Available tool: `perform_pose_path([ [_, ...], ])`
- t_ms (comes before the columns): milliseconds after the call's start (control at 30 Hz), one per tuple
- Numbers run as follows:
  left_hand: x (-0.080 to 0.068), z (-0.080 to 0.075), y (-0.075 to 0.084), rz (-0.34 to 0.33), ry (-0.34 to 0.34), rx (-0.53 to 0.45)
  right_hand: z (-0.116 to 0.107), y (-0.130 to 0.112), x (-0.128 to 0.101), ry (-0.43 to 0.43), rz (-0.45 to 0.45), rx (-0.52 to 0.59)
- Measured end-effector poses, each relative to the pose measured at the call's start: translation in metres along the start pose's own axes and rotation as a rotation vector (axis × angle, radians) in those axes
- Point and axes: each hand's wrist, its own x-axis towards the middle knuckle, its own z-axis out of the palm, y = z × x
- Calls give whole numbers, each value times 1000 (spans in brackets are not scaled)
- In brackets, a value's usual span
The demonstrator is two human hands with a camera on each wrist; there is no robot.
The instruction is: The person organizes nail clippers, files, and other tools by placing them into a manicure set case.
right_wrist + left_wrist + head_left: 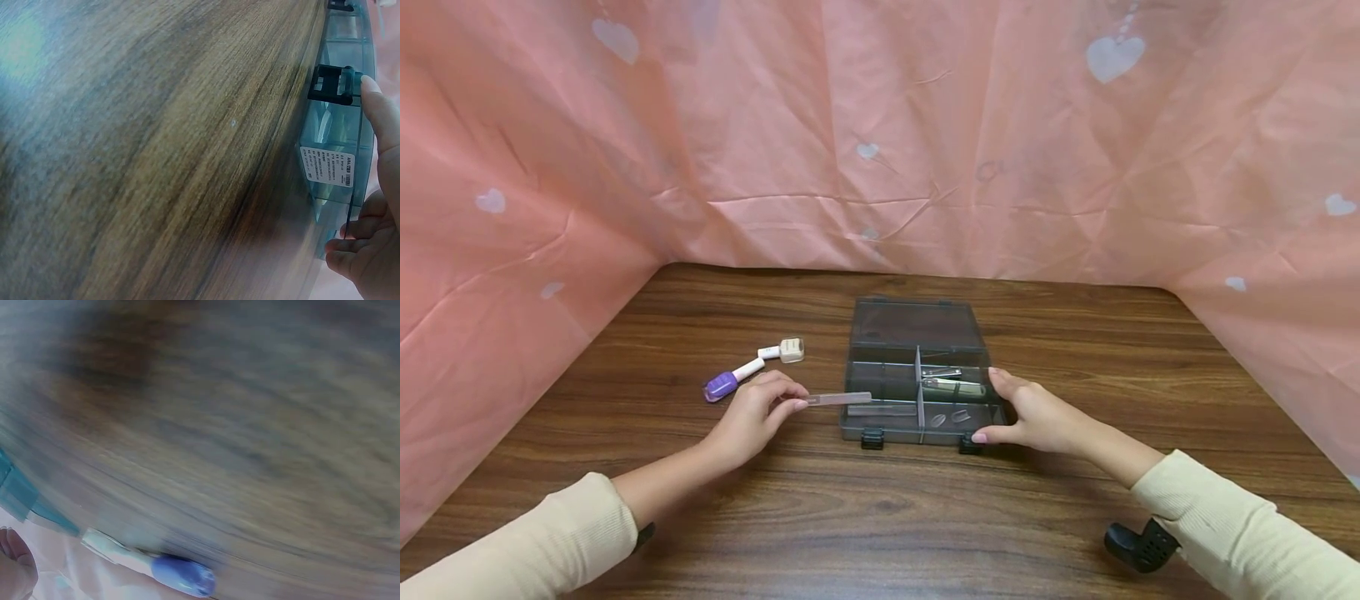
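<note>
My left hand [751, 414] pinches one end of a flat, pale pink nail file [842, 398] between thumb and fingers. The file's far end reaches over the front-left compartment of a smoky see-through divider box [880, 435], where another flat strip [882, 410] lies. With its lid [916, 323] laid back, the box is held at its right side by my right hand [1033, 414], thumb by the front latch. Nail clippers [942, 372] and a pale long tool [955, 387] lie in the back-right compartment. Small clear pieces [961, 416] sit in the front-right one.
Left of the box lie a purple nail polish bottle [721, 386] with a white cap and a cream nail polish bottle [792, 350]. A pink curtain [880, 217] with hearts borders the brown wooden table [865, 525] at the back and sides.
</note>
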Motion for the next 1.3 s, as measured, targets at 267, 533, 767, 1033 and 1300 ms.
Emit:
perform_pose_path([
  [267, 8, 14, 8, 24, -35, -28, 0, 1, 0, -1, -2, -1],
  [533, 16, 24, 12, 67, -75, -37, 0, 0, 0, 9, -4, -2],
  [767, 22, 30, 19, 119, -110, -15, 0, 0, -1, 0, 5, 1],
  [1033, 27, 32, 28, 169, -162, 98, 0, -1, -1, 0, 7, 4],
  [1300, 27, 34, 34, 207, -179, 188, 0, -2, -1, 3, 7, -7],
])
